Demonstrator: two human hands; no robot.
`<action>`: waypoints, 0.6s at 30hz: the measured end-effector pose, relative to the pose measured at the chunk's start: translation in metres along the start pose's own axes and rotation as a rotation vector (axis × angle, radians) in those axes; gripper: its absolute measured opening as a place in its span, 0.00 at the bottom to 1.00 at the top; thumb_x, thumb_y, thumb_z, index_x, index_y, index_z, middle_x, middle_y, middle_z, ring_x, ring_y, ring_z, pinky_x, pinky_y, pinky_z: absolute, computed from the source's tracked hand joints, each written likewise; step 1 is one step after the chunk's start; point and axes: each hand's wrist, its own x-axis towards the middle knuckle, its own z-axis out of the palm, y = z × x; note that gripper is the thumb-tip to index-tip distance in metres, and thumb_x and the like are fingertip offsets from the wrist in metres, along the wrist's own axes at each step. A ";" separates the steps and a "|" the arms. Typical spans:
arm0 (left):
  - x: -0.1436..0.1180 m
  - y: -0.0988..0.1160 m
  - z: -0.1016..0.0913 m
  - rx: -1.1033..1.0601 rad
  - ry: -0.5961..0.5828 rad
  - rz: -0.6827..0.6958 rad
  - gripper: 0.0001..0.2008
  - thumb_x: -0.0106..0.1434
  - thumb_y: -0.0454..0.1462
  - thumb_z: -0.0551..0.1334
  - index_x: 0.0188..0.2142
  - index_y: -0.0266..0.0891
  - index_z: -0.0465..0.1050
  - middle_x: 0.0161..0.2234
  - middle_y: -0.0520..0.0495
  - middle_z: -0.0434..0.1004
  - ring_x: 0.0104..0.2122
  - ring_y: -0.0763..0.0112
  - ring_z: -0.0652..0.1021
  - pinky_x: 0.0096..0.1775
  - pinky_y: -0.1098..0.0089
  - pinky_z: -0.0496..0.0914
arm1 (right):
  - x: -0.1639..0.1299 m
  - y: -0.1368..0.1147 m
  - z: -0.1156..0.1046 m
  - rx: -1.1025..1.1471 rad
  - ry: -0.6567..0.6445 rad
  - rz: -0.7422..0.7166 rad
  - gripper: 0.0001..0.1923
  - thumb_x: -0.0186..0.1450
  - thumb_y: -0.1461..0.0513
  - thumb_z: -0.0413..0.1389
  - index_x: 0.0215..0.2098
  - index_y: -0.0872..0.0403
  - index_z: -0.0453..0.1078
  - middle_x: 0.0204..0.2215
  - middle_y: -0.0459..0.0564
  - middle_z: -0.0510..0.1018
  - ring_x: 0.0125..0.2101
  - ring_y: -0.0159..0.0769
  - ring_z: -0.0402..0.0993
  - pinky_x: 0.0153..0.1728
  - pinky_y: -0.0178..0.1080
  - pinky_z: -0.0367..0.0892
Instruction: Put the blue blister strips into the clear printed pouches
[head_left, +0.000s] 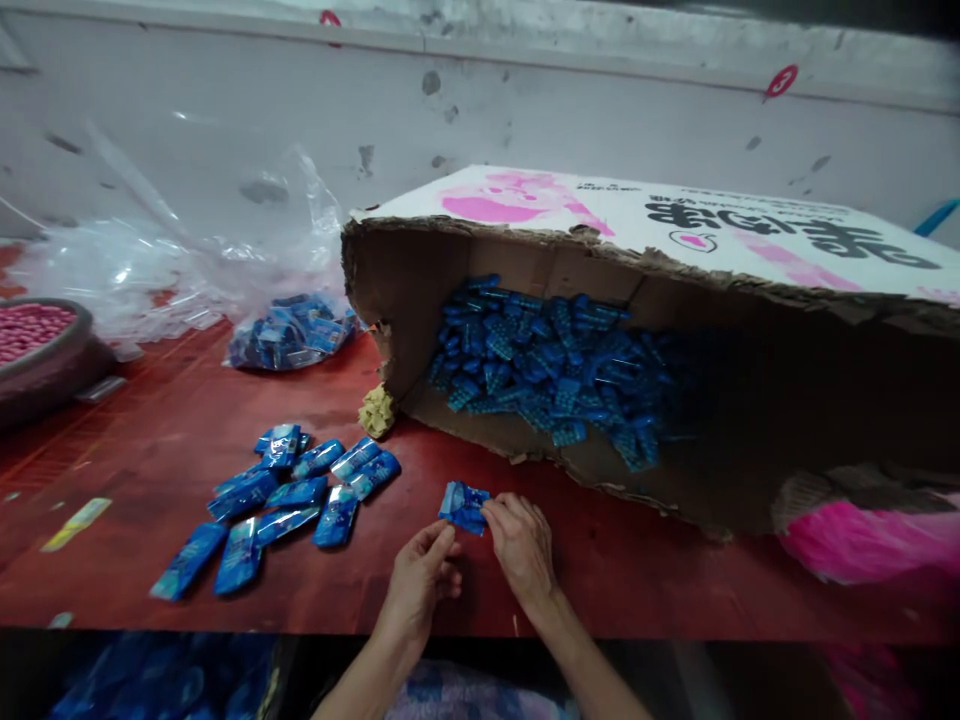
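My left hand (421, 578) and my right hand (521, 545) meet low over the red table (637, 570), both pinching one small blue packet (463, 505) between their fingertips. To the left lie several filled blue packets (285, 500) spread on the table. Behind my hands a torn cardboard box (525, 250) lies on its side, open toward me, with a heap of blue blister strips (547, 370) inside.
A clear plastic bag with blue packets (292, 335) sits at the back left amid loose plastic wrap (112, 270). A grey bowl of pink sweets (34, 345) stands far left. A pink bag (870, 540) lies at right. A yellowish crumpled scrap (376, 410) rests by the box.
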 end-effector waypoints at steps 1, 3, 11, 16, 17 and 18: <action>0.000 0.000 0.001 0.007 0.002 0.001 0.18 0.43 0.41 0.68 0.32 0.36 0.68 0.20 0.54 0.72 0.12 0.80 0.67 0.15 0.76 0.61 | -0.003 -0.002 -0.004 0.022 0.014 -0.010 0.11 0.65 0.65 0.48 0.31 0.51 0.71 0.29 0.48 0.74 0.32 0.36 0.66 0.33 0.37 0.55; 0.001 -0.001 0.003 0.019 -0.017 0.013 0.16 0.43 0.41 0.69 0.31 0.35 0.70 0.20 0.54 0.71 0.13 0.81 0.67 0.16 0.77 0.61 | -0.011 -0.007 -0.013 0.063 0.031 -0.030 0.12 0.65 0.65 0.47 0.31 0.50 0.72 0.29 0.48 0.73 0.31 0.36 0.66 0.33 0.37 0.55; 0.002 -0.001 0.011 -0.040 -0.062 0.077 0.10 0.42 0.37 0.69 0.23 0.33 0.74 0.20 0.50 0.75 0.19 0.77 0.71 0.22 0.77 0.64 | -0.017 -0.008 -0.004 0.983 -0.019 0.353 0.15 0.58 0.60 0.54 0.44 0.54 0.67 0.33 0.49 0.74 0.30 0.35 0.69 0.33 0.36 0.65; 0.009 -0.007 0.017 -0.016 -0.021 0.147 0.10 0.40 0.38 0.70 0.20 0.33 0.73 0.16 0.52 0.73 0.17 0.77 0.70 0.20 0.76 0.64 | -0.011 -0.010 0.013 1.227 -0.081 0.491 0.09 0.59 0.59 0.51 0.28 0.56 0.67 0.21 0.43 0.71 0.23 0.30 0.66 0.25 0.32 0.62; 0.011 -0.008 0.018 -0.013 -0.012 0.153 0.10 0.40 0.38 0.69 0.21 0.33 0.73 0.17 0.52 0.73 0.18 0.76 0.70 0.20 0.75 0.65 | -0.011 -0.011 0.015 1.184 -0.049 0.497 0.08 0.60 0.59 0.50 0.28 0.55 0.67 0.21 0.43 0.71 0.23 0.30 0.66 0.25 0.31 0.62; 0.013 -0.009 0.021 -0.004 -0.005 0.156 0.11 0.40 0.38 0.69 0.22 0.33 0.73 0.18 0.52 0.74 0.18 0.75 0.71 0.20 0.75 0.66 | -0.011 -0.013 0.016 1.135 -0.024 0.501 0.08 0.60 0.60 0.50 0.28 0.55 0.66 0.22 0.43 0.71 0.24 0.30 0.66 0.25 0.31 0.62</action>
